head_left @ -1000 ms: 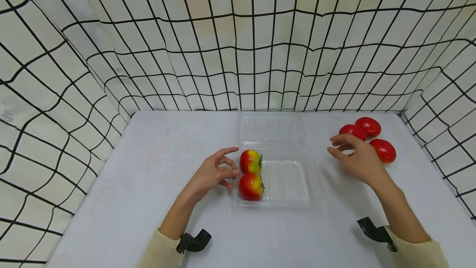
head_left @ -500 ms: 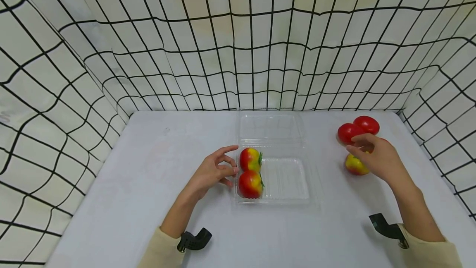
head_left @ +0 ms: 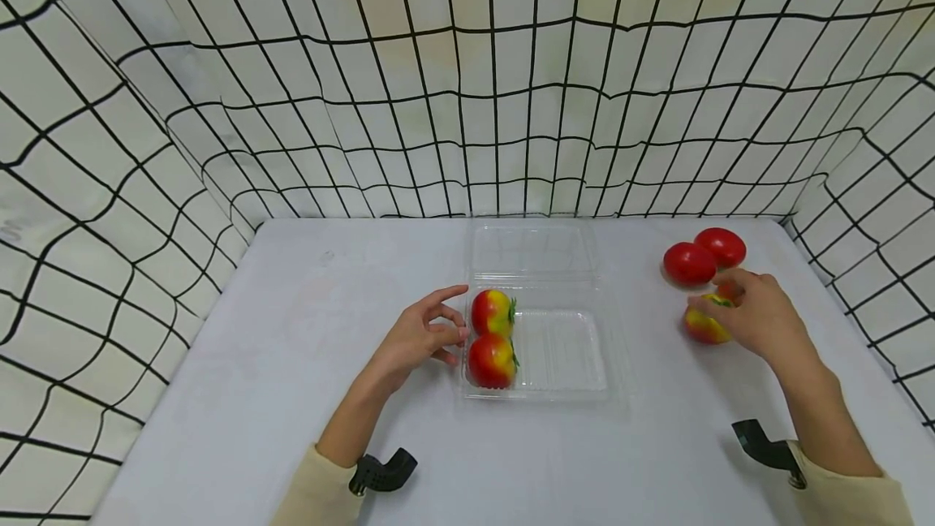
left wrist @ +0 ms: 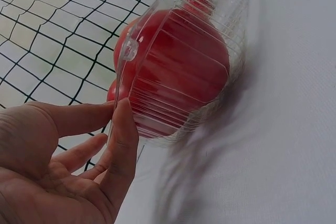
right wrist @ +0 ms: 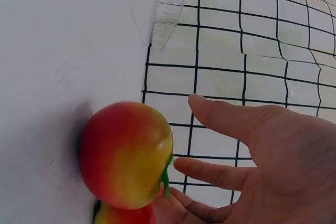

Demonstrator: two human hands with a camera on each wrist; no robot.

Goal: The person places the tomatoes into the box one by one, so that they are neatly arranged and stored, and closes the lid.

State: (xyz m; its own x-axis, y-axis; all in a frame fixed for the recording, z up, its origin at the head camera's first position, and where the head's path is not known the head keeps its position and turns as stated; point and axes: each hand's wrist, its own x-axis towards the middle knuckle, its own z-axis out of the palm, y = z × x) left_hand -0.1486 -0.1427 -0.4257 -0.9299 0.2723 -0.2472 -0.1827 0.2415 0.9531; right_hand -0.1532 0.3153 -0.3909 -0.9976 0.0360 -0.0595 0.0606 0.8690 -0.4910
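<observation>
Left hand: left hand at the box's 9 o'clock; thumb and forefinger pinch the thin rim.
Right hand: right hand at the box's 3 o'clock; in its wrist view the thumb stands off the fruit, nothing gripped. Whether a fingertip grazes the stem, cannot tell.
Near tomato: red-and-yellow tomato on the bench, box's 3 o'clock, by the right fingers. Green stem faces the hand. Another red fruit is just beside it in that wrist view, cut off by the frame.
Red pair: front red tomato and rear red tomato, about 2 o'clock of the box.
Box: clear box mid-bench, lid laid back toward 12.
Inside: upper tomato and lower tomato touching along the 9 o'clock wall, stems to 3.
Handling, fruit: likely light, firm, smooth; may roll. Best held round its widest part, thumb opposite fingers; stem looks too flimsy.
Handling, box: probably thin, flexes, slides easily; rim suits a light pinch.
</observation>
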